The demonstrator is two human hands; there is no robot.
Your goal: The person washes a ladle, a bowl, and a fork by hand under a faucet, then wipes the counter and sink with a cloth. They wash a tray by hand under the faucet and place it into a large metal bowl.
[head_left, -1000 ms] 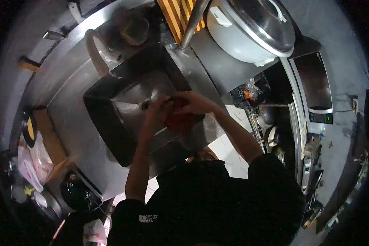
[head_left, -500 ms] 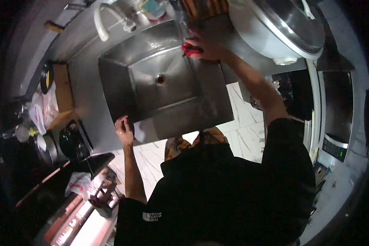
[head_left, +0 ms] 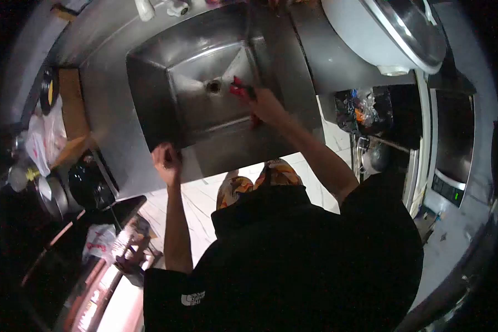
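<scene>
My right hand (head_left: 265,105) is over the steel sink basin (head_left: 202,119), just right of the drain (head_left: 213,87). Its fingers are closed on a crumpled red cloth (head_left: 238,87); a dark patch shows beside the red, and the hand hides part of the cloth. At the near left edge of the sink, my left hand (head_left: 166,157) is loosely curled, with a dark gap between thumb and fingers. I see nothing held in it, though blur hides the fingertips.
A white faucet (head_left: 144,10) stands behind the sink. To the right is a large white pot with a metal lid (head_left: 357,33). A cardboard box (head_left: 73,110) and plastic bags (head_left: 47,133) sit at left. A black-lined bin (head_left: 365,110) stands below the counter at right.
My right hand has moved with the red cloth from the sink's far right side toward me and left, near the drain. My left hand stays by the near edge, its fingers more curled.
</scene>
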